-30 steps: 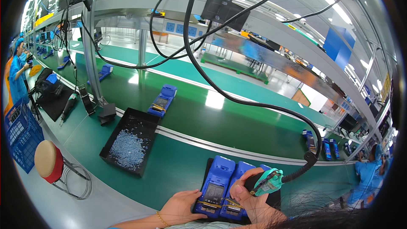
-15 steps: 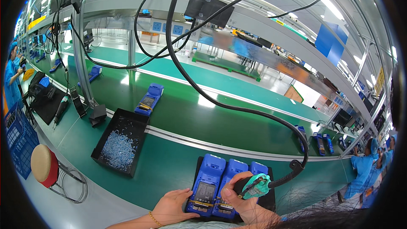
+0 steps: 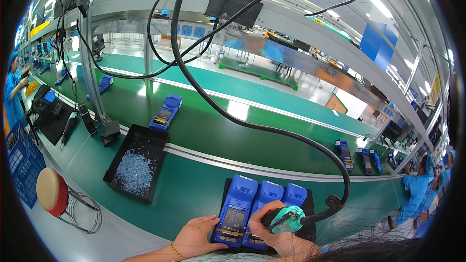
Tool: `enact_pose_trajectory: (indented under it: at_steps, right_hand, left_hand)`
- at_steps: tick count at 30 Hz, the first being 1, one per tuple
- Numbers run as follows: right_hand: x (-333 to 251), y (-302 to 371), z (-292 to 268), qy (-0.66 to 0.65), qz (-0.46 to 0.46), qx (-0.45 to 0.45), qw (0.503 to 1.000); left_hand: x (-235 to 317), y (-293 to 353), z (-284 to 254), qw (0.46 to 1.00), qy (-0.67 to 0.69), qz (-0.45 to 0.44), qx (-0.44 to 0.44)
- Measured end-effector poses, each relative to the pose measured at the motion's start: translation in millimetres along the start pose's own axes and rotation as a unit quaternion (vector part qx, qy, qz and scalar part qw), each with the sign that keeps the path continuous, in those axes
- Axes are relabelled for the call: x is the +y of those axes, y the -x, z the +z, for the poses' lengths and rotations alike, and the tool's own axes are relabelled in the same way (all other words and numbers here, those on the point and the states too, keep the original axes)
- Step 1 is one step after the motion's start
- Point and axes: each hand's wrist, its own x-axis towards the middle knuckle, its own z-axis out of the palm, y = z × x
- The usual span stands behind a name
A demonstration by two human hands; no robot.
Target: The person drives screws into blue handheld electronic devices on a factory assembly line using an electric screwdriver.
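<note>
In the head view, the left hand [image 3: 198, 233] spreads thumb and fingers against the left side of the leftmost blue handheld terminal [image 3: 234, 217], which lies back up beside two others on a black mat [image 3: 309, 213] on the worktop [image 3: 194, 179]; the right hand [image 3: 279, 237] wraps round what looks like a corded electric screwdriver [image 3: 290, 219], its tip hidden. Good work here likely means bracing the terminal firmly, keeping the driver square to it, leaving the cable [image 3: 262, 125] slack and avoiding the yellow strap [image 3: 229, 233].

Head-worn wide fisheye view, looking forward and down, close above the hands [image 3: 196, 233], across the workbench [image 3: 194, 179]
</note>
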Motion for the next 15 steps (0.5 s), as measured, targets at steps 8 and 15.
enact_pose_trajectory:
  at_steps: [8, 15]
  right_hand:
    - [8.1, 0.7, -0.4, 0.019, -0.025, -0.001, 0.999]
    - [4.8, -0.1, -0.5, 0.013, -0.017, -0.004, 1.000]
  left_hand:
    - [2.1, -0.3, -0.5, 1.000, -0.004, 0.011, 0.015]
    - [2.9, 0.5, -1.0, 1.000, -0.007, 0.006, 0.015]
